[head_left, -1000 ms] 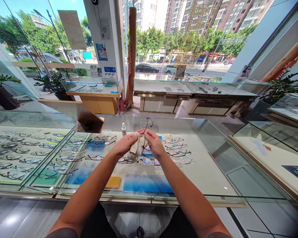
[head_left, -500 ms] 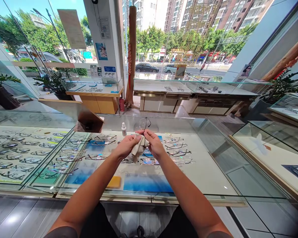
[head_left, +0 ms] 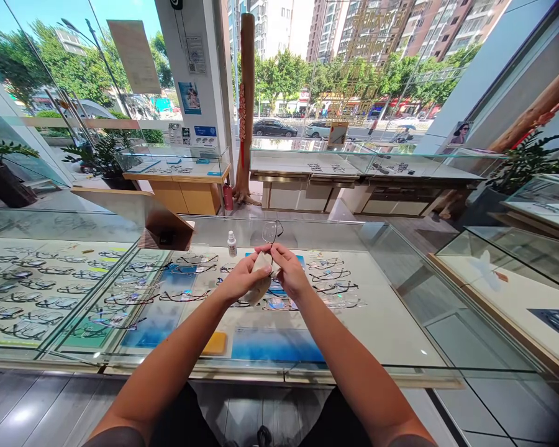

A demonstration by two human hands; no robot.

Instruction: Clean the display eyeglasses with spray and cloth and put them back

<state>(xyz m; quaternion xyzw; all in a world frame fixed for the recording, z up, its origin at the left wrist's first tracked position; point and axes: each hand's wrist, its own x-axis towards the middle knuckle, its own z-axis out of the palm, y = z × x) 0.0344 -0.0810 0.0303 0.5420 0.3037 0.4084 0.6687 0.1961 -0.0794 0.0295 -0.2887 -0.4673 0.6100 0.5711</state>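
At the centre of the frame, above a glass display tabletop [head_left: 400, 323], a person's left hand [head_left: 240, 277] pressed a pale beige cleaning cloth [head_left: 259, 282] in a closed grip against a pair of thin black-framed spectacles [head_left: 271, 231]. The right hand [head_left: 289, 271] pinched the frame, fingers shut on it. A small white spray bottle [head_left: 231, 243] stood just left of the hands; rows of eyeglasses [head_left: 37, 292] lay under the glass at lower left.

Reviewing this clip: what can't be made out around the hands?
- Head view: lower lens of the thin dark-framed glasses, hidden by the pale cleaning cloth and both hands.
- Left hand and right hand fingertips: cloth covers contact.
- Small white spray bottle label: too small.
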